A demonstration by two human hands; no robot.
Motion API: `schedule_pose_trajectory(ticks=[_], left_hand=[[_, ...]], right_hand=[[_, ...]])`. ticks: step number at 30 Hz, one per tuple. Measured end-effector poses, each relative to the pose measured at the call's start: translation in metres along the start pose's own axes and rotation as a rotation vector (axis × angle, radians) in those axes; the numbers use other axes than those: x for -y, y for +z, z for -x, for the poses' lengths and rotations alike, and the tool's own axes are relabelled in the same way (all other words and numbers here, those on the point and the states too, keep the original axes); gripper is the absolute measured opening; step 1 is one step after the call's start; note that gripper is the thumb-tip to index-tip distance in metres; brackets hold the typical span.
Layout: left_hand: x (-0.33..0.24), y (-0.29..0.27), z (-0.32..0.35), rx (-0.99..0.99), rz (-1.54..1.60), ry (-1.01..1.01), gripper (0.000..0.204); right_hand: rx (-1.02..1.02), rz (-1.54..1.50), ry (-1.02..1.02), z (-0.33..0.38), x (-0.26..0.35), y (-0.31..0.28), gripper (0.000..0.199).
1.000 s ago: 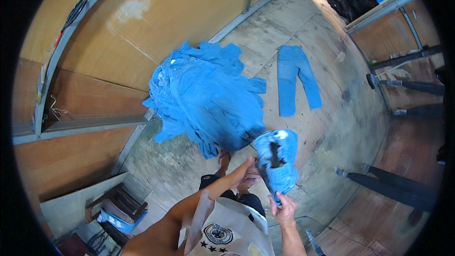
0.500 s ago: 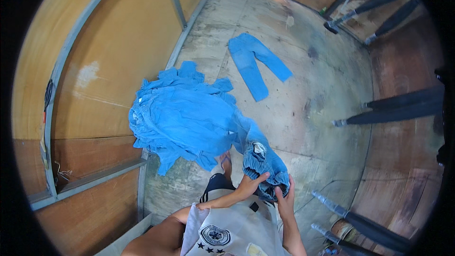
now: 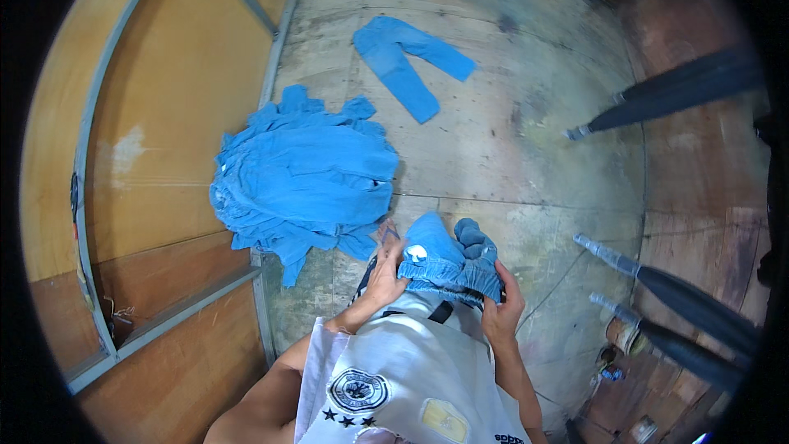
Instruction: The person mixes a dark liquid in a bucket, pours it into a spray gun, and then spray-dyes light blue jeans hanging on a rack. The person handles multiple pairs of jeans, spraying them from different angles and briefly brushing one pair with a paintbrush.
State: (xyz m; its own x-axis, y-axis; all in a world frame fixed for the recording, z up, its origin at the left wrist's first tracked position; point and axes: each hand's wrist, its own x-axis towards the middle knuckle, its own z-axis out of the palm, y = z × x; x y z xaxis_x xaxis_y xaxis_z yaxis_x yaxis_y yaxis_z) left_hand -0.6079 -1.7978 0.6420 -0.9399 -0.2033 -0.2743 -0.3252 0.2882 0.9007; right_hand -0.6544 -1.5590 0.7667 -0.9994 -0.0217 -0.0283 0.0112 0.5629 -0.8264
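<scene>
Both hands are gripping one bunched pair of blue jeans (image 3: 448, 261) at waist height, directly in front of the person's torso. The left hand (image 3: 385, 274) is clamping the waistband edge with fingers curled over it; the right hand (image 3: 501, 306) is pinching the opposite edge. A large pile of blue jeans (image 3: 304, 177) is lying on the concrete floor (image 3: 526, 140) to the left, one flat pair (image 3: 413, 62) further off. Judged step: handling a single garment (orientation unclear). The next move is calling for a firm two-handed hold.

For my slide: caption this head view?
Both hands, left and right, hold bunched blue jeans beside a denim pile.
</scene>
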Motion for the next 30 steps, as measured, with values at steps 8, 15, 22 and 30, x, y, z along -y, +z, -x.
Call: schedule_pose_trajectory(ticks=[8,15,22,30], left_hand=[[-0.182,0.069,-0.102,0.475,-0.749,0.067,0.036],[-0.422,0.077,-0.026,-0.236,-0.311,1.132,0.024],[-0.191,0.213,-0.074,0.610,-1.069,0.590,0.036],[-0.112,0.238,-0.072,1.224,-1.375,0.307,0.044]], right_hand=[[-0.010,0.738,-0.009,-0.068,-0.074,-0.177,0.051],[-0.770,0.657,-0.403,-0.029,0.047,-0.368,0.038],[0.446,0.667,0.386,-0.019,-0.144,-0.253,0.026],[0.390,0.255,0.629,0.105,-0.248,-0.192,0.031]])
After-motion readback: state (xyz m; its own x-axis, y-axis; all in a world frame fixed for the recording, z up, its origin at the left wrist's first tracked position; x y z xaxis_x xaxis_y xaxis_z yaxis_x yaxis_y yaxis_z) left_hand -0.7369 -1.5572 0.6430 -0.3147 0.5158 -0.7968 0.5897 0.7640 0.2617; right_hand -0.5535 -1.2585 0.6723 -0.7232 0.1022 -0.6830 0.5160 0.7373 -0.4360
